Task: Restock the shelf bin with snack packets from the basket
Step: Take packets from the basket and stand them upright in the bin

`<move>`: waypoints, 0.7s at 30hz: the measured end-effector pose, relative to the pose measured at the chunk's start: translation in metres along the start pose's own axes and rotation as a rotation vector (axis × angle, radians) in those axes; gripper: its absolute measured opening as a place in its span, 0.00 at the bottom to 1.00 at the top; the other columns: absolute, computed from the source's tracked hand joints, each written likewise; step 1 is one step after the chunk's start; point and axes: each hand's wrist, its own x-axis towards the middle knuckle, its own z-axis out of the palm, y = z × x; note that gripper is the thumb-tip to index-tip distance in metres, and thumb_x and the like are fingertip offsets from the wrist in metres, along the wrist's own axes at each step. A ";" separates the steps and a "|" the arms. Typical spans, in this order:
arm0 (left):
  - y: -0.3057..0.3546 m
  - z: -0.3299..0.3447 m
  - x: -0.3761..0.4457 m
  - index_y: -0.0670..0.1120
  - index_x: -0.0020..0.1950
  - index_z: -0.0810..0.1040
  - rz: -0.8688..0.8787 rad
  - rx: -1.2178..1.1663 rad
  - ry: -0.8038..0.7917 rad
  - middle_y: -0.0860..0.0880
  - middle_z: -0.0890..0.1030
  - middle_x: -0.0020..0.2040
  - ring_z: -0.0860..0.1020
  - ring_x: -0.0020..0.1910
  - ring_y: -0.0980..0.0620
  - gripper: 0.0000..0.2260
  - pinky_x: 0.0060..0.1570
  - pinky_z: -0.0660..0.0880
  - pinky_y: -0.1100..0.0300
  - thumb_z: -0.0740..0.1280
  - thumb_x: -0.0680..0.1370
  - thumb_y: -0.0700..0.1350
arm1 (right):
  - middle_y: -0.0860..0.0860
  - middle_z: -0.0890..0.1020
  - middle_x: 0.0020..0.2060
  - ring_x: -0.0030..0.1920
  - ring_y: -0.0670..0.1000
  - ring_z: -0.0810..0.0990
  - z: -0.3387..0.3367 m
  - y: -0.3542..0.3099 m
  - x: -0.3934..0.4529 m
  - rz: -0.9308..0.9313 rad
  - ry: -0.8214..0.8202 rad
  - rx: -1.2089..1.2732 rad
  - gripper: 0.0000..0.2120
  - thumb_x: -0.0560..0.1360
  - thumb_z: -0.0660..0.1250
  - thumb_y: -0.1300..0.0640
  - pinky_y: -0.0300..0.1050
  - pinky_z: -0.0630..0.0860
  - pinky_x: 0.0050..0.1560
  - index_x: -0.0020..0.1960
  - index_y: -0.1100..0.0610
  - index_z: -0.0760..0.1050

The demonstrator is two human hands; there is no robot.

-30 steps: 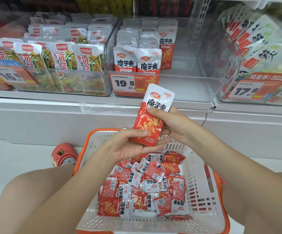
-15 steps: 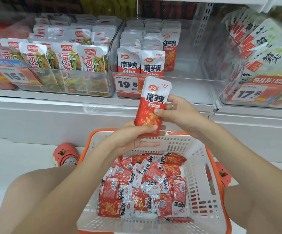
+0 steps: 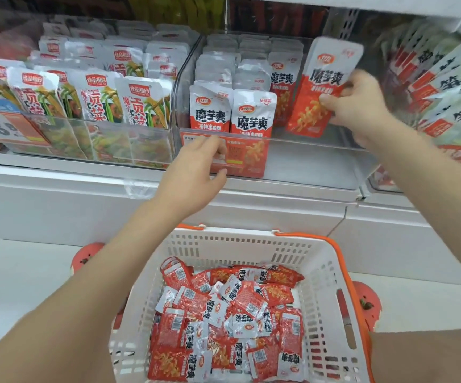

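Held packet: the right hand (image 3: pixel 357 106) pinches one red-and-white foil snack packet (image 3: pixel 323 87) by its lower right edge, thumb on the front; upright and facing out, it seems meant to start a new row.
Position: right of centre, upper frame, over the bare right part of the clear plastic shelf bin (image 3: pixel 317 142).
Left hand (image 3: pixel 196 172): fingers loosely curled and holding nothing, at the bin's front label, probably to steady it.
Bin rows: three rows, the third set further back.
Supply: white slotted basket with orange handles (image 3: pixel 320 272), lower centre, holding a loose heap too jumbled to count.
Hands: two.
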 end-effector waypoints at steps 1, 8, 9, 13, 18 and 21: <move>0.001 0.001 0.002 0.45 0.53 0.72 0.013 0.009 0.005 0.52 0.71 0.48 0.73 0.50 0.47 0.10 0.50 0.73 0.48 0.68 0.73 0.42 | 0.50 0.81 0.48 0.53 0.53 0.81 0.008 0.006 0.014 0.030 -0.008 -0.017 0.12 0.74 0.67 0.66 0.57 0.79 0.54 0.52 0.53 0.72; 0.004 0.008 0.005 0.43 0.51 0.71 0.015 0.069 0.074 0.50 0.68 0.46 0.71 0.47 0.44 0.10 0.47 0.72 0.47 0.68 0.73 0.41 | 0.55 0.82 0.55 0.54 0.56 0.81 0.062 0.017 0.079 0.175 -0.022 -0.118 0.16 0.72 0.71 0.65 0.53 0.78 0.57 0.59 0.59 0.77; 0.005 0.008 0.005 0.43 0.51 0.71 0.013 0.068 0.069 0.50 0.68 0.46 0.71 0.47 0.44 0.10 0.47 0.72 0.47 0.68 0.73 0.41 | 0.55 0.81 0.57 0.57 0.55 0.80 0.067 0.017 0.081 0.121 0.000 -0.248 0.16 0.73 0.71 0.63 0.48 0.76 0.58 0.60 0.58 0.77; 0.007 0.008 0.004 0.43 0.51 0.71 0.002 0.052 0.079 0.50 0.69 0.47 0.71 0.49 0.45 0.08 0.47 0.72 0.49 0.68 0.74 0.41 | 0.57 0.77 0.62 0.62 0.58 0.76 0.073 0.030 0.086 0.051 0.028 -0.563 0.19 0.78 0.65 0.53 0.45 0.71 0.52 0.65 0.59 0.70; 0.010 0.009 0.004 0.43 0.52 0.71 -0.028 0.035 0.069 0.50 0.69 0.48 0.71 0.50 0.47 0.09 0.48 0.72 0.50 0.67 0.75 0.42 | 0.61 0.77 0.61 0.61 0.62 0.75 0.077 0.036 0.087 0.024 -0.074 -0.657 0.16 0.82 0.57 0.54 0.48 0.70 0.54 0.63 0.63 0.73; 0.010 0.008 0.002 0.43 0.53 0.71 -0.028 0.044 0.047 0.48 0.71 0.50 0.71 0.51 0.46 0.09 0.48 0.73 0.47 0.67 0.75 0.42 | 0.56 0.79 0.60 0.60 0.59 0.76 0.076 0.038 0.084 0.000 -0.108 -0.593 0.19 0.79 0.62 0.48 0.46 0.71 0.54 0.64 0.58 0.74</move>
